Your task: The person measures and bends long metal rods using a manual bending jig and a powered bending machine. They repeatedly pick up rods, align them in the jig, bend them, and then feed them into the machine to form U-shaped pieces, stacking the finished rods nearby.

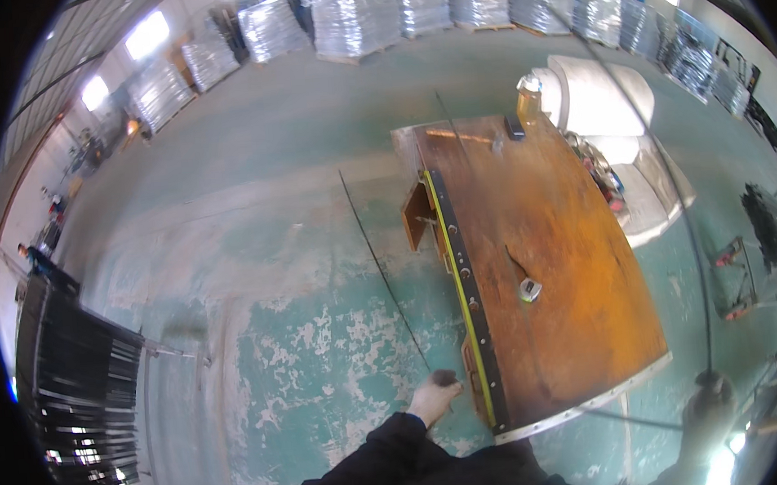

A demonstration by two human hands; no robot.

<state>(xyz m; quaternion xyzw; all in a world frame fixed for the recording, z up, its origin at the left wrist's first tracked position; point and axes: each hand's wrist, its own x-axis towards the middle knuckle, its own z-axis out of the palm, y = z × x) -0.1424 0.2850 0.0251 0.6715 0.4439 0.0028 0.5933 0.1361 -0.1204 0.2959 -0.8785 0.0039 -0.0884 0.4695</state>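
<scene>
My left hand [435, 398], in a pale glove with dark fingertips, is closed just left of the table's near corner. From it a thin dark rod [379, 266] slants up and away to the left over the floor. At the lower right my right hand [708, 408], gloved and blurred, is closed round another long dark rod [692, 230], which rises past the sofa and looks bent at the picture's rim. A dark bar [631, 419] runs from the table's near edge towards this hand. On the brown table [558, 222] lies a small tape measure [529, 289].
A black strip with holes and a yellow edge [463, 282] lines the table's left side. Behind stand a bottle [529, 97] and a pale sofa [641, 180] with clutter. Dark bars [82, 372] are stacked at left; wrapped pallets [355, 15] line the far wall.
</scene>
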